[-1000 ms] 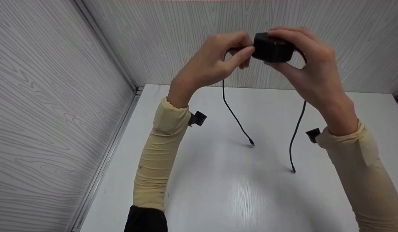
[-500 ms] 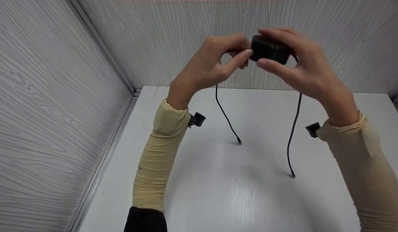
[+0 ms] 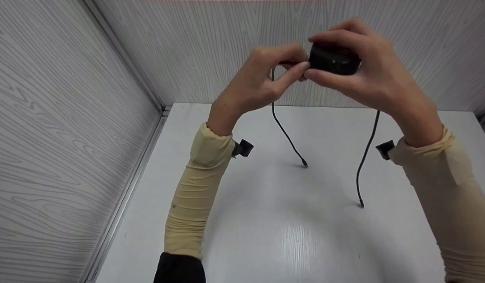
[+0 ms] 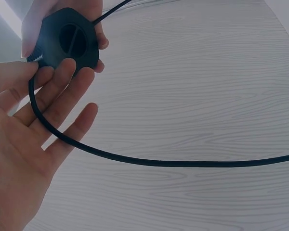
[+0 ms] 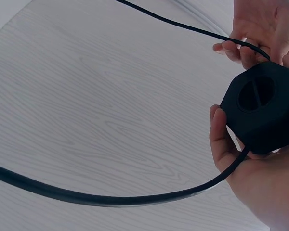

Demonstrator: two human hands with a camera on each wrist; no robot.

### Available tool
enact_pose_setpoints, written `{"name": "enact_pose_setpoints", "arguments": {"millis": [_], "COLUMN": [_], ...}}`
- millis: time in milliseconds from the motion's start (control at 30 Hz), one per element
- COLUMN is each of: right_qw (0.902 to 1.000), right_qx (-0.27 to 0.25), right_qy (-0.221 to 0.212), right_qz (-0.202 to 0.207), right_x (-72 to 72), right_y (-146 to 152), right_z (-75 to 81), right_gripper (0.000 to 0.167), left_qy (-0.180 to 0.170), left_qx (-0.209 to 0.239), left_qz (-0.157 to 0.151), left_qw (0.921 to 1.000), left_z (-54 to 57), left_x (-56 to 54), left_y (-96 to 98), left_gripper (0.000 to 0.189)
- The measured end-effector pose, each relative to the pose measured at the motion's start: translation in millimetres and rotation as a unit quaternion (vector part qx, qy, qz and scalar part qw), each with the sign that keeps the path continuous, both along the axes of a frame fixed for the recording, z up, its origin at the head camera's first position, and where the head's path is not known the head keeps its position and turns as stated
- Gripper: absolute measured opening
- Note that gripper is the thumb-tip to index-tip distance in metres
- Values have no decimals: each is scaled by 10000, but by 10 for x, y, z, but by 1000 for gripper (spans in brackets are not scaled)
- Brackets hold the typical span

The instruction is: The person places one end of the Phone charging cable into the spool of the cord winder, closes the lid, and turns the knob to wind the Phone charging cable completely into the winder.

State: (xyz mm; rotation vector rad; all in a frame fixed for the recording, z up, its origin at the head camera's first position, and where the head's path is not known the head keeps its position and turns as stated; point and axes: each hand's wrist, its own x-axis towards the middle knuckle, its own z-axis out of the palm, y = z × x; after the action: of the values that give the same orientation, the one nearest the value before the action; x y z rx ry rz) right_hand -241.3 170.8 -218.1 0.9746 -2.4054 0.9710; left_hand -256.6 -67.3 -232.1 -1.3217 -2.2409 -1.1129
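A black many-sided cable winder (image 3: 333, 61) is held up in front of the back panel, above the table. Its face, with a round recessed dial crossed by a bar, shows in the left wrist view (image 4: 73, 39). My right hand (image 3: 380, 72) grips the case, fingers over the top and thumb along the near side. The left hand (image 3: 262, 80) pinches the black cable (image 4: 159, 163) right where it leaves the case, thumb against forefinger; the other fingers are spread loosely. From the opposite side runs a second length of cable (image 5: 120, 199). Both lengths hang down with small plugs at their ends.
Below is a white table (image 3: 266, 220). Wood-grain panels stand at the back (image 3: 211, 47) and on the left (image 3: 61, 129), with a metal rail (image 3: 126, 192) along the left table edge. A small black camera sits on each wrist.
My right fingers and thumb have shifted along the case, the thumb coming round to its near side. Both hanging cable ends have swayed. The left hand has stayed almost in place.
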Motion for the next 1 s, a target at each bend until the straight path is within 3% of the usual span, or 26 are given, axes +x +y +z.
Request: {"name": "enact_pose_setpoints", "arguments": {"millis": [533,800,1000], "right_qw": [9935,9957,9953], "right_qx": [1047,846,872], "right_qy": [-418,-311,-357], "right_qz": [-169,-228,-224], "right_x": [58,58,54], "right_y": [-8,-40,-48], "right_z": [89,80,58], "right_gripper": [51,47,48], "left_qy": [-255,-42,-65], "left_qx": [120,104,55], "left_qz": [-64,48,16], "left_qw": [9996,9999,10000], "left_z": [-85,-84,-107], "left_x": [-19,-29,-24], "left_y": [5,-9,-46], "left_gripper": [22,22,23]}}
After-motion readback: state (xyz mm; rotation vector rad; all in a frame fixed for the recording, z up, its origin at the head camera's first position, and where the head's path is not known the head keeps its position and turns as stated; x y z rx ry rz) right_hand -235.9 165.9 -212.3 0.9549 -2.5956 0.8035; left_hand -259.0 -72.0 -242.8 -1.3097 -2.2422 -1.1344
